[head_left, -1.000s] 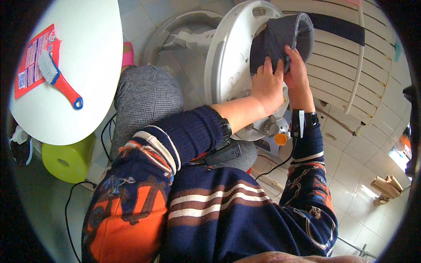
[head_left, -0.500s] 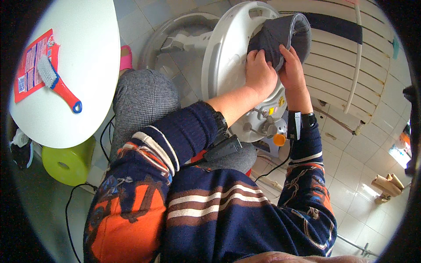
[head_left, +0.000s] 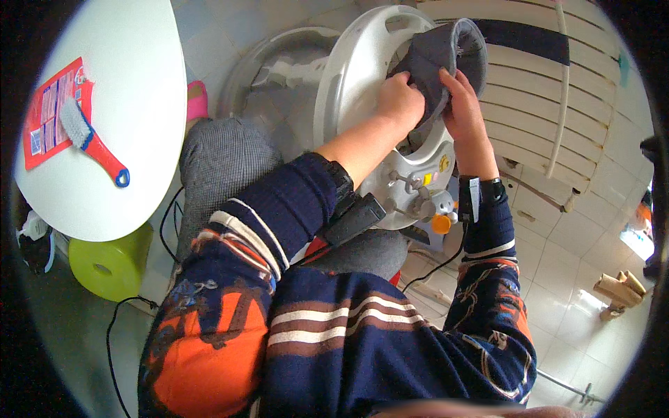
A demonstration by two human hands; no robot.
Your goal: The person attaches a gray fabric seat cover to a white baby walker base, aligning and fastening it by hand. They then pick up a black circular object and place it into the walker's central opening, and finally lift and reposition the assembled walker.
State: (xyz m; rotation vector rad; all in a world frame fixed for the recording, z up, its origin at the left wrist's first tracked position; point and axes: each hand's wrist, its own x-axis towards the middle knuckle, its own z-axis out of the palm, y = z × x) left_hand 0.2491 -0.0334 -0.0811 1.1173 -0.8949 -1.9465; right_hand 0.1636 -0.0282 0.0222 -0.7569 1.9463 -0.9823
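Note:
A dark grey cap-like fabric piece [head_left: 435,59] with a round hemmed opening is held up at the upper right of centre. My right hand [head_left: 465,104] grips its rim, thumb and fingers on either side of the edge. My left hand [head_left: 403,99] is closed on the cloth's lower left side, with its fingertips partly hidden. Behind and under both hands stands a white and grey plastic baby walker [head_left: 341,90], tipped up, with small yellow and orange toy parts on its near end.
On the left, a white round table [head_left: 139,70] bears a red packet [head_left: 49,115] and a red-handled brush [head_left: 104,157]. A green stool [head_left: 104,268] stands below it. At the right are white slats [head_left: 519,104] with a dark strip [head_left: 529,43]. Black cables [head_left: 115,348] trail nearby.
My left hand has shifted left and slightly down along the cloth, its fingers more curled in. The cloth has moved slightly left, and my right hand keeps its grip on the rim.

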